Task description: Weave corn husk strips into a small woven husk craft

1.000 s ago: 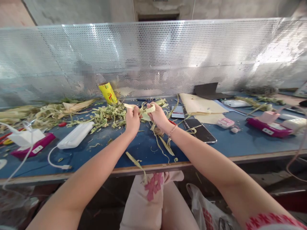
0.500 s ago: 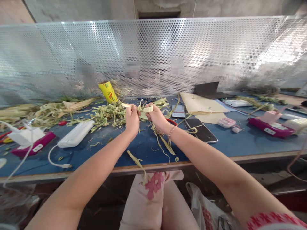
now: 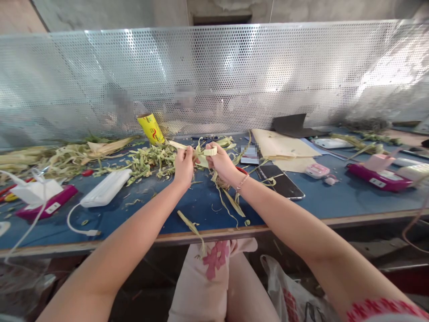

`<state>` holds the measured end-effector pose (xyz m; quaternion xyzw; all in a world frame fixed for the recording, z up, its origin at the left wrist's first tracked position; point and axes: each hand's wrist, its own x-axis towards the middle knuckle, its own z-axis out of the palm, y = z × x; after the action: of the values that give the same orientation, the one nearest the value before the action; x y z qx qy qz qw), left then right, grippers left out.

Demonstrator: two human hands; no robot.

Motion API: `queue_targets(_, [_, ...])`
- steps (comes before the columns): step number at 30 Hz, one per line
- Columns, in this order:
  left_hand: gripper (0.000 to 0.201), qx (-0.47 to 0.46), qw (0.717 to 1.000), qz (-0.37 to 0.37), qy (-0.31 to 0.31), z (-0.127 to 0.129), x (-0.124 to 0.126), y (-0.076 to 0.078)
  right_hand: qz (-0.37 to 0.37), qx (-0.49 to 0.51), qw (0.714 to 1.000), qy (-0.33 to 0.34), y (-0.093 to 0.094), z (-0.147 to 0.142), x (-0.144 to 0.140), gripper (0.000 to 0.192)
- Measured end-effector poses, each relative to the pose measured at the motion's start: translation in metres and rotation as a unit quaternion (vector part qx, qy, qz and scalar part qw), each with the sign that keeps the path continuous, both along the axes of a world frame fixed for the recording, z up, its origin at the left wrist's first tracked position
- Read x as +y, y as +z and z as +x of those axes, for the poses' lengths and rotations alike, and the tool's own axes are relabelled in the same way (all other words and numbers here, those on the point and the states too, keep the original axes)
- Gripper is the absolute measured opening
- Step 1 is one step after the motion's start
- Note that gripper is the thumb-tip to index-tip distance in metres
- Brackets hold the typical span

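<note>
Pale green leaf strip (image 3: 201, 152) runs between my two hands above the blue table (image 3: 335, 201), just in front of the heap of cut scraps (image 3: 150, 162). My left hand (image 3: 184, 167) pinches the strip with thumb and fingers closed on it; one loose end pokes out to the left of that grip. My right hand (image 3: 221, 163) is closed on the other part, where the strip curls into a small loop (image 3: 210, 152) at the fingertips.

Procedure, as I judge it: keep both pinches firm and close together, hold the strip taut, and turn the loop evenly so the leaf neither splits along its grain nor slips loose. Keep the work clear of the phone (image 3: 281, 182) and the yellow roll (image 3: 151, 129).

From the head view only, the palm sides of both hands are hidden, so how the strip is wound or knotted cannot be made out. Trailing strips (image 3: 231, 201) hang below my right wrist; whether they join the held piece is unclear. Patches on the perforated screen (image 3: 301, 76) are blurred.
</note>
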<state>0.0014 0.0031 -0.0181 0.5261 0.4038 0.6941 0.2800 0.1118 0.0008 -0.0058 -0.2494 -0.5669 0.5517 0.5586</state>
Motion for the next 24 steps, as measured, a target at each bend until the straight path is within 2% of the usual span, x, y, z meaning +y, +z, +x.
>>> queue_targets(5, [0.033,0.063,0.997,-0.036,-0.042,0.0,-0.001,0.003,0.011,-0.008,1.0,-0.009,0.001,0.008,0.006,0.027])
queue_targets(8, [0.029,0.104,0.993,-0.037,-0.041,-0.002,-0.001,0.002,0.019,-0.039,0.999,-0.007,-0.002,0.01,0.01,0.029])
queue_targets(13, [0.027,0.115,0.993,-0.022,-0.01,-0.003,-0.001,0.002,0.015,-0.042,0.999,0.014,-0.004,0.008,0.01,0.028])
queue_targets(15, [0.027,0.096,0.995,-0.023,-0.011,-0.001,-0.002,0.003,0.018,-0.044,0.999,0.017,-0.003,0.007,0.008,0.028])
queue_targets(19, [0.021,0.006,0.997,-0.041,-0.065,0.004,-0.003,0.005,0.029,-0.066,0.997,0.008,-0.005,0.003,0.004,0.029])
queue_targets(24, [0.025,-0.053,0.991,-0.079,-0.09,0.005,-0.004,0.009,0.02,-0.06,0.998,0.028,-0.006,0.001,0.003,0.028])
